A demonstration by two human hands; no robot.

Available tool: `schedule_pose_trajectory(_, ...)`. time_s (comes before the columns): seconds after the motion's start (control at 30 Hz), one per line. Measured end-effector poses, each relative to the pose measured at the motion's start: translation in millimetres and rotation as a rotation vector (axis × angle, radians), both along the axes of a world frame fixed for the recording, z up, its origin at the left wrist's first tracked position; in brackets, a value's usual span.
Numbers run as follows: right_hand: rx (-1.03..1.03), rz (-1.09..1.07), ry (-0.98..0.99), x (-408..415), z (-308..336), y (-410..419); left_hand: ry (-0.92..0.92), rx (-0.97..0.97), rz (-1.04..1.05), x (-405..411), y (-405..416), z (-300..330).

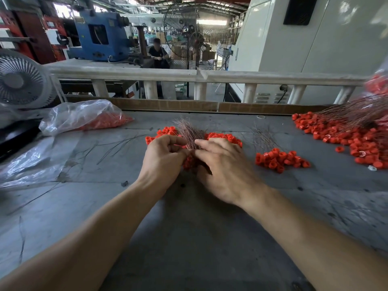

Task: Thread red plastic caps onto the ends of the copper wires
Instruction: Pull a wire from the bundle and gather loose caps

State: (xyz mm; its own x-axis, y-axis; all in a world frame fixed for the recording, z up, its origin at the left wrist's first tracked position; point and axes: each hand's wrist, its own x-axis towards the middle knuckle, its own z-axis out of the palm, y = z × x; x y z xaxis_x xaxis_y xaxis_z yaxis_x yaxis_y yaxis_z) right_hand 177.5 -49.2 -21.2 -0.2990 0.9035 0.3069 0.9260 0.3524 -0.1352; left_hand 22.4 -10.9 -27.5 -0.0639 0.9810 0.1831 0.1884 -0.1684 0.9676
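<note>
From the head camera, both hands meet at the middle of the grey bench (189,217). The left hand (165,158) has its fingers curled round a fanned bundle of copper wires (188,131), whose free ends splay upward and away. The right hand (222,164) pinches at the same spot with thumb and forefinger; what it pinches is hidden, probably a cap or a wire end. Loose red caps (225,138) lie just behind the hands, with a finished capped bunch (279,158) to the right. The wires look thin, springy and easily kinked, so hold close to the tip; the caps look light and small, best pinched by their sides.
</note>
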Motion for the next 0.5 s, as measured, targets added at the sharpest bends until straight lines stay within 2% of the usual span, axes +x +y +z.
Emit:
schedule_pose_trajectory(0.13,-0.011,-0.042,-0.073,-2.9,-0.5,-0.5,-0.032,-0.034,0.034,-2.5,1.9,1.5)
schedule_pose_trajectory(0.37,0.016,-0.095,-0.139,-2.4,-0.5,-0.9,-0.23,-0.042,0.051,-8.9,0.4,11.4)
schedule_pose_trajectory(0.5,0.075,-0.084,-0.069,-4.4,-1.6,-2.8,-0.154,-0.019,0.055,-10.8,3.1,6.7)
